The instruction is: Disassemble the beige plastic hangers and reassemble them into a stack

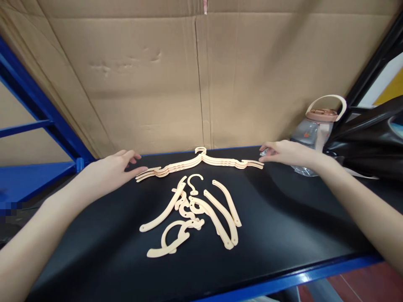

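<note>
A stack of cream-coloured clothes hangers (185, 164) lies near the back of the black tabletop, hooks toward the cardboard. My left hand (118, 170) is at the stack's left end, thumb and fingers apart; whether the thumb tip touches the hanger, I cannot tell. Beyond the right end, my right hand (283, 153) hovers with its fingers apart. A small clear, shiny bit (263, 152) shows between those fingers, too small to name. In front of the stack lie loose hanger parts: a hook (192, 184), curved arms (165, 214) and several overlapping pieces (189, 209).
Cardboard (141, 84) stands upright behind the table (283, 235). A clear water bottle (310, 130) with a pink lid stands at the back right, beside a black glossy bag-like thing (371, 134). Blue metal framing (47, 105) rises on the left.
</note>
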A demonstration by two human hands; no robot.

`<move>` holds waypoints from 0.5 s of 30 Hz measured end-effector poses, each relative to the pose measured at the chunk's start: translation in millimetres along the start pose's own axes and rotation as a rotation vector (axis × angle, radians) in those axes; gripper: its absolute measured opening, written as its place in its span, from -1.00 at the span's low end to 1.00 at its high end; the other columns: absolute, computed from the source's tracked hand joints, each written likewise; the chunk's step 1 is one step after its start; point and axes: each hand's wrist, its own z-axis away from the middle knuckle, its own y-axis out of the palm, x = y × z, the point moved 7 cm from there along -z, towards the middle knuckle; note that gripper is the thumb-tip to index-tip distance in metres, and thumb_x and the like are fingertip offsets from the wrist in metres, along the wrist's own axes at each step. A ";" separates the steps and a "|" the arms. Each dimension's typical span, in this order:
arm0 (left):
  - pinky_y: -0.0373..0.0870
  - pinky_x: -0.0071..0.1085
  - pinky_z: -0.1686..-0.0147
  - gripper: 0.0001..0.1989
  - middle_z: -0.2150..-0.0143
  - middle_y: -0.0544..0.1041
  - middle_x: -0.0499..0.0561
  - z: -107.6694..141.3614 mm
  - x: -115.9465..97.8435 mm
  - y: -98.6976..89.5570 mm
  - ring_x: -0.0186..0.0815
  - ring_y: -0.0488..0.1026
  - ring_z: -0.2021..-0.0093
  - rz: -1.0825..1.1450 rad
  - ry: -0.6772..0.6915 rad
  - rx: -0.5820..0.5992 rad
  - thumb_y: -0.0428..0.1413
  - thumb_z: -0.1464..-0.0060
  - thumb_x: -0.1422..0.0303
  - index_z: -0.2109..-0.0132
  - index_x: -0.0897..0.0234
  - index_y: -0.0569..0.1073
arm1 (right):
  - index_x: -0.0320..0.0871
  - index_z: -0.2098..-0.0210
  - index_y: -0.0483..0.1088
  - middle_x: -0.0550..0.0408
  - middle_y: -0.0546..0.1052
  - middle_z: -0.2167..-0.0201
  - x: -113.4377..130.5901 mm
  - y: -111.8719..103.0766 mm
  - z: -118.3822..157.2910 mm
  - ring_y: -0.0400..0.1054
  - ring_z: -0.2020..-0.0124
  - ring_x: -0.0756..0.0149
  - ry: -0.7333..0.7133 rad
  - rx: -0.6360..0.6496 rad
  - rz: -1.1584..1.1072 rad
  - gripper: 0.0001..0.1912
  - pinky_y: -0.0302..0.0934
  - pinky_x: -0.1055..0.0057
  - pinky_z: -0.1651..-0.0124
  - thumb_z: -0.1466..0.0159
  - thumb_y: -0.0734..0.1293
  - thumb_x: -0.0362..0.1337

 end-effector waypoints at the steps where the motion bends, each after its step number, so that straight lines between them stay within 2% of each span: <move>1: 0.25 -0.31 0.38 -0.61 0.23 0.51 0.05 2.6 -7.3 -5.8 -0.08 0.45 0.27 0.007 -0.008 -0.010 -0.03 -0.08 -0.01 0.17 0.22 0.37 | -0.09 0.18 0.42 0.07 0.55 0.36 1.4 -6.5 4.1 0.43 0.36 0.17 -0.001 -0.034 0.004 -0.64 0.16 0.36 0.37 -0.14 0.32 0.00; 3: 0.21 -0.34 0.47 -0.61 0.40 0.51 -0.02 8.5 -25.3 -6.7 -0.15 0.44 0.40 0.046 -0.012 0.058 -0.07 -0.09 -0.04 0.30 0.17 0.39 | -0.08 0.17 0.41 0.08 0.55 0.39 11.8 -15.5 12.2 0.42 0.38 0.20 -0.044 -0.100 -0.004 -0.65 0.17 0.36 0.37 -0.20 0.27 0.02; 5: 0.19 -0.36 0.50 -0.56 0.49 0.49 -0.04 15.5 -49.5 0.9 -0.22 0.41 0.47 0.104 0.069 0.158 -0.09 -0.10 -0.07 0.42 0.17 0.38 | -0.09 0.15 0.40 0.08 0.54 0.39 31.7 -17.7 19.4 0.42 0.38 0.22 -0.135 -0.139 -0.030 -0.65 0.19 0.37 0.35 -0.24 0.24 0.01; 8: 0.20 -0.39 0.49 -0.53 0.51 0.46 -0.07 27.0 -80.9 16.9 -0.27 0.39 0.49 0.168 0.201 0.265 -0.14 -0.14 -0.06 0.47 0.18 0.34 | -0.08 0.13 0.40 0.08 0.54 0.34 68.3 -9.3 28.7 0.42 0.35 0.23 -0.281 -0.129 -0.037 -0.70 0.20 0.38 0.33 -0.28 0.22 -0.04; 10: 0.18 -0.40 0.52 -0.53 0.55 0.42 -0.09 32.1 -91.7 25.6 -0.29 0.35 0.51 0.153 0.217 0.284 -0.14 -0.15 -0.06 0.49 0.18 0.31 | -0.08 0.16 0.40 0.09 0.53 0.31 92.1 0.2 35.4 0.42 0.32 0.24 -0.385 -0.107 -0.019 -0.76 0.21 0.38 0.31 -0.30 0.22 -0.09; 12: 0.18 -0.40 0.53 -0.55 0.55 0.40 -0.10 34.5 -99.1 30.8 -0.29 0.34 0.52 0.153 0.214 0.264 -0.14 -0.16 -0.04 0.47 0.18 0.30 | -0.09 0.16 0.39 0.07 0.52 0.23 112.8 9.1 43.6 0.41 0.25 0.22 -0.499 -0.099 -0.009 -0.79 0.23 0.36 0.25 -0.31 0.23 -0.14; 14: 0.26 -0.38 0.43 -0.62 0.43 0.46 -0.07 34.5 -108.2 28.6 -0.27 0.38 0.42 0.182 0.253 0.143 -0.12 -0.18 0.01 0.37 0.18 0.34 | -0.09 0.13 0.39 0.05 0.49 0.16 129.0 17.8 52.1 0.40 0.17 0.21 -0.600 -0.084 -0.005 -0.79 0.24 0.34 0.17 -0.32 0.22 -0.17; 15: 0.30 -0.35 0.32 -0.67 0.31 0.49 -0.04 34.8 -114.1 25.5 -0.24 0.40 0.31 0.196 0.299 0.056 -0.10 -0.19 0.04 0.28 0.18 0.36 | -0.09 0.11 0.38 0.04 0.48 0.15 135.1 22.0 55.9 0.39 0.15 0.21 -0.639 -0.072 -0.004 -0.79 0.24 0.33 0.14 -0.33 0.21 -0.19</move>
